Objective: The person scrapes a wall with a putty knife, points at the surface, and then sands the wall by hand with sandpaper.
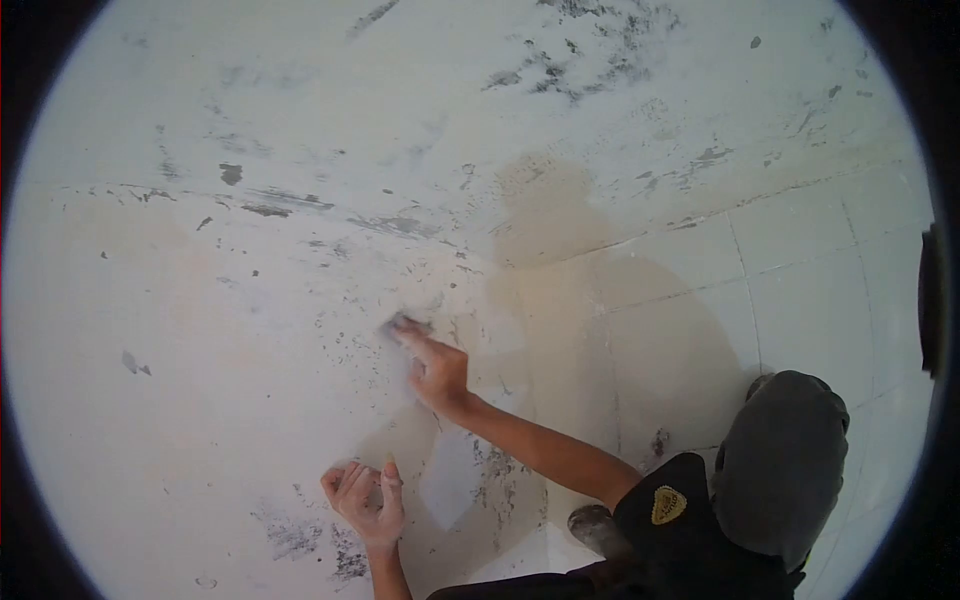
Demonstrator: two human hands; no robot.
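My right hand (pixel 438 375) pinches a small dark grey flat piece (pixel 405 325) against the white wall (pixel 200 380). That piece is blurred, so its exact kind does not show. Around it the wall has small dark specks and bare spots. Lower down, my left hand (pixel 368 503) is near the same wall, fingers loosely bent and the thumb raised apart from them. Something yellowish shows at the thumb's tip, too small to make out. Between the thumb and fingers I see nothing held.
A second scuffed white surface (pixel 350 110) meets the wall along a rough seam. Pale tiles (pixel 800 310) lie at the right, under my shadow. My bent knee (pixel 785 465) and a shoe (pixel 600 530) are close by. A dark object (pixel 930 300) stands at the right edge.
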